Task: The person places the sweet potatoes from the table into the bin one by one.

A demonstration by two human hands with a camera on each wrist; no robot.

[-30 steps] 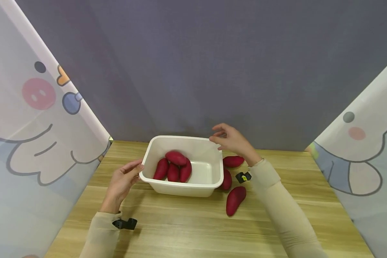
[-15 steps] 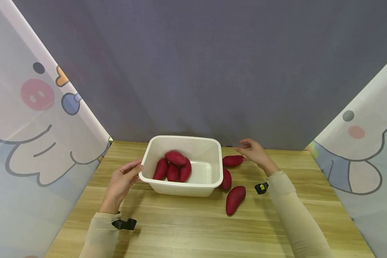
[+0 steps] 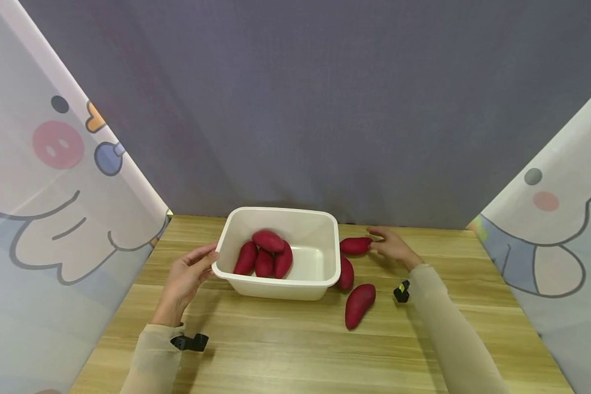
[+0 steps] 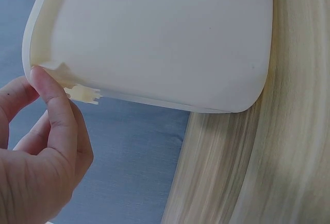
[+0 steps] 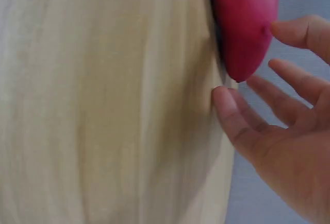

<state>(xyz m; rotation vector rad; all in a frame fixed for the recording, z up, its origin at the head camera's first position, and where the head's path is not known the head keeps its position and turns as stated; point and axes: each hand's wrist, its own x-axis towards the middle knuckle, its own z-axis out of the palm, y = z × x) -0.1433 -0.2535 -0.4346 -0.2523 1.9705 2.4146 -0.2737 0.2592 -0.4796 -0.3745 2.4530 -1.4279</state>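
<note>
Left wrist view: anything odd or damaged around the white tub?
One oddity: a cream patch with a jagged edge shows beside the white tub, near the left hand. Elsewhere the tub's edge looks smooth. I cannot tell whether this is damage.

The tub (image 3: 280, 290) partly hides one sweet potato (image 3: 346, 273).

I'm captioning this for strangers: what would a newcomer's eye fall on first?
Probably the white tub, four red tubers grouped toward its left end and the left hand gripping its left side. Then three loose tubers on the table to its right, the right hand at the farthest. A pink snout on the left sheet stands out.
</note>
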